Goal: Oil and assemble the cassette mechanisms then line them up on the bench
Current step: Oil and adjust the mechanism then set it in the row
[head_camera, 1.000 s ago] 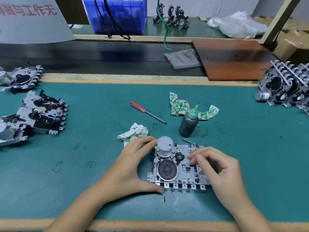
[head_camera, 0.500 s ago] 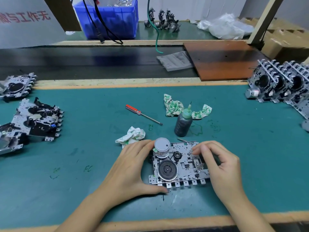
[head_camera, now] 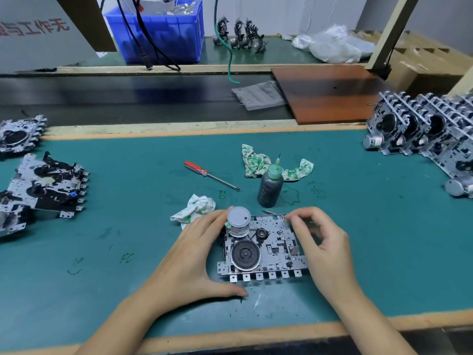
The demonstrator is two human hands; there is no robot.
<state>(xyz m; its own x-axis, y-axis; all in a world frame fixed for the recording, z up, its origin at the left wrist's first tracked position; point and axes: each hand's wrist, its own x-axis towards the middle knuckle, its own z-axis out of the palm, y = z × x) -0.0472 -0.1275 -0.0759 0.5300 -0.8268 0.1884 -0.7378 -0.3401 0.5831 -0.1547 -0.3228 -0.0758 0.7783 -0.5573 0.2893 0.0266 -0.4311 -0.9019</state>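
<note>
Grey metal cassette mechanism (head_camera: 263, 248) lies flat between both hands, long axis left-right. Left hand (head_camera: 189, 254) cups its left end; right hand (head_camera: 322, 242) pinches far-right corner.

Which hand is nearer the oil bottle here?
Right. The right hand has its fingertips at the mechanism's far right corner, just below the oil bottle. The left hand holds the mechanism's left side, farther off.

Even, soft overhead light falls on the bench (head_camera: 107, 226), bright enough, with faint shadows under the hands. The dark conveyor strip (head_camera: 128, 98) shows dull glare. Wide-angle bending curves the edges; detail softens there.
</note>
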